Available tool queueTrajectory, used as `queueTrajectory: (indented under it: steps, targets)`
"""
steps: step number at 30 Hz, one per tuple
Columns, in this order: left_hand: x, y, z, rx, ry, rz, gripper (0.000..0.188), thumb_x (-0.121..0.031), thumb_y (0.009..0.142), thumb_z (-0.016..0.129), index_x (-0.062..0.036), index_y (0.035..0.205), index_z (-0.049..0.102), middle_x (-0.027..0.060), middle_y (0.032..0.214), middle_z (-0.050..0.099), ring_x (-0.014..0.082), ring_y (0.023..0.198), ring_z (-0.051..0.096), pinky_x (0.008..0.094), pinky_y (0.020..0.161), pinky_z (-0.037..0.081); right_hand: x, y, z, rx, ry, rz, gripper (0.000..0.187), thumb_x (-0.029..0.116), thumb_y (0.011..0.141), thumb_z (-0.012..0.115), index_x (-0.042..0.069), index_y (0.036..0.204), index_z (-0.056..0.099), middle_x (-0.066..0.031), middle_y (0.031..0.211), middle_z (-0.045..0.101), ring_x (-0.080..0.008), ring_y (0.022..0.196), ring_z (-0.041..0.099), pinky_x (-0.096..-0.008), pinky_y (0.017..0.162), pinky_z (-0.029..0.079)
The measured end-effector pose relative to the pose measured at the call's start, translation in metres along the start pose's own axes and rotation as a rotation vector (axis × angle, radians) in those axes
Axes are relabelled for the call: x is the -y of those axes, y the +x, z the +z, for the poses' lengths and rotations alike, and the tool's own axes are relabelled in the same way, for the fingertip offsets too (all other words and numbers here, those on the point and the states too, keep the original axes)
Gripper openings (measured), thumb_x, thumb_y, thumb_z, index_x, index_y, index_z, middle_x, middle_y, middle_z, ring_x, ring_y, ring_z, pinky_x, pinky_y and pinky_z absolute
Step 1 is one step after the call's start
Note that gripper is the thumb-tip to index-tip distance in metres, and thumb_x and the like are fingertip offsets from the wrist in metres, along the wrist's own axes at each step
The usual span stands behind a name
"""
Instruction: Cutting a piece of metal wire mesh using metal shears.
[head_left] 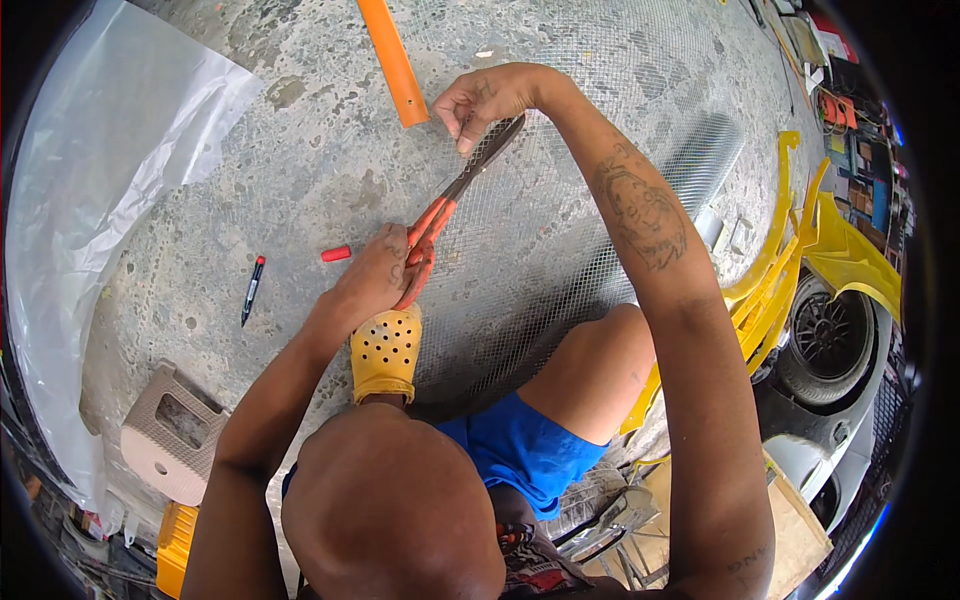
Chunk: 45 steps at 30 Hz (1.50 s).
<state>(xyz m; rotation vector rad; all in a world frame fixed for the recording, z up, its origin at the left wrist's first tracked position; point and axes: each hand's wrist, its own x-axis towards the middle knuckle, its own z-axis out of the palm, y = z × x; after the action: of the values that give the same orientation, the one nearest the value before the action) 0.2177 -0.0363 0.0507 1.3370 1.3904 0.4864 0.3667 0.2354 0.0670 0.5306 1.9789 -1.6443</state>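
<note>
My left hand (374, 274) is closed around the red-orange handles of a pair of tin snips (463, 185). Their dark blades point away and to the right, lying along the edge of a grey wire mesh sheet (520, 235). Beyond the blades, my right hand (488, 104) pinches the mesh edge between thumb and fingers, close to the blade tips. The sheet spreads over the concrete floor on the right, with a rolled part (705, 150) at its far right. My yellow clog (386, 350) is just below the left hand.
An orange strip (393, 62) lies at the far side. Left of the snips are a red cap (336, 254) and a marker (252, 291). Plastic sheeting (110, 170) covers the left; a beige stool (172, 435) stands nearer. Yellow panels (775, 270) and a wheel (825, 335) are at right.
</note>
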Motion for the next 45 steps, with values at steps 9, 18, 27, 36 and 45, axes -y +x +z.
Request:
queueTrajectory:
  steps: [9, 18, 27, 36, 45]
  targets:
    - [-0.001, 0.003, -0.006, 0.037, 0.030, -0.029, 0.018, -0.002, 0.080, 0.063, 0.0020, 0.091, 0.050, 0.0186, 0.091, 0.055, 0.0365, 0.083, 0.057, 0.0428, 0.072, 0.045, 0.001, -0.001, 0.002, -0.010, 0.017, 0.011, 0.023, 0.017, 0.074, 0.079, 0.007, 0.075, 0.058, 0.0012, 0.070, 0.063, -0.0114, 0.069, 0.060, -0.0274, 0.066, 0.043]
    - [0.003, 0.008, -0.010, 0.074, -0.051, -0.078, 0.021, -0.001, 0.079, 0.063, 0.0015, 0.094, 0.049, 0.0195, 0.091, 0.053, 0.0374, 0.085, 0.056, 0.0434, 0.072, 0.044, 0.004, -0.005, -0.003, -0.005, 0.019, 0.015, 0.022, 0.016, 0.074, 0.079, 0.007, 0.076, 0.058, -0.0002, 0.073, 0.065, -0.0119, 0.073, 0.063, -0.0279, 0.069, 0.045]
    - [0.012, 0.019, -0.003, 0.028, 0.051, 0.034, 0.016, -0.002, 0.081, 0.061, 0.0004, 0.093, 0.050, 0.0181, 0.091, 0.052, 0.0354, 0.084, 0.055, 0.0426, 0.072, 0.045, 0.005, -0.001, -0.007, 0.041, 0.040, 0.010, 0.021, 0.016, 0.076, 0.078, 0.006, 0.078, 0.060, -0.0007, 0.074, 0.065, -0.0119, 0.074, 0.064, -0.0276, 0.070, 0.047]
    - [-0.003, 0.023, -0.014, 0.129, -0.041, -0.118, 0.011, -0.002, 0.084, 0.059, 0.0014, 0.090, 0.051, 0.0173, 0.091, 0.053, 0.0320, 0.083, 0.057, 0.0389, 0.070, 0.046, 0.007, -0.003, -0.008, 0.012, 0.064, 0.003, 0.022, 0.015, 0.077, 0.078, 0.006, 0.075, 0.058, -0.0007, 0.072, 0.065, -0.0115, 0.073, 0.064, -0.0285, 0.070, 0.048]
    - [0.002, 0.030, -0.008, 0.024, 0.057, 0.110, 0.014, -0.002, 0.082, 0.060, 0.0021, 0.091, 0.050, 0.0180, 0.089, 0.053, 0.0342, 0.081, 0.056, 0.0406, 0.071, 0.045, 0.006, -0.003, -0.014, 0.047, 0.045, -0.014, 0.022, 0.015, 0.078, 0.078, 0.006, 0.077, 0.058, -0.0008, 0.072, 0.065, -0.0120, 0.074, 0.066, -0.0283, 0.070, 0.049]
